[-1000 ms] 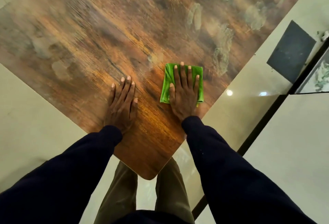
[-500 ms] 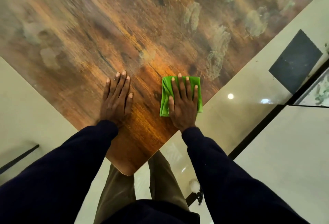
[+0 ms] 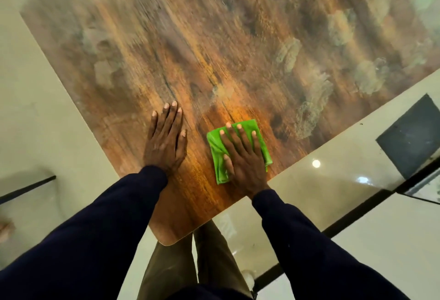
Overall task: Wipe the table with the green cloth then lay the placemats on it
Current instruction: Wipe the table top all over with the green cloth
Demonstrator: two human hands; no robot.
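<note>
Plainly, the straight-fingered right grip (image 3: 242, 156) presses the green cloth (image 3: 215, 154) lying directly beneath it, smeared worktop (image 3: 238, 49) stretching ahead, left grip (image 3: 166, 140) flat alongside.

1. I see the cloth (image 3: 261, 141) flat on the table (image 3: 238, 37), near its nearest corner, by the right edge.
2. My right grip (image 3: 242, 159) lies flat on the cloth.
3. My left grip (image 3: 166, 142) rests on the table just left of it.

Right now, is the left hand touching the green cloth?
Apart. Head view shows the left hand flat on the table, bare wood between it and the green cloth under the right hand.
</note>
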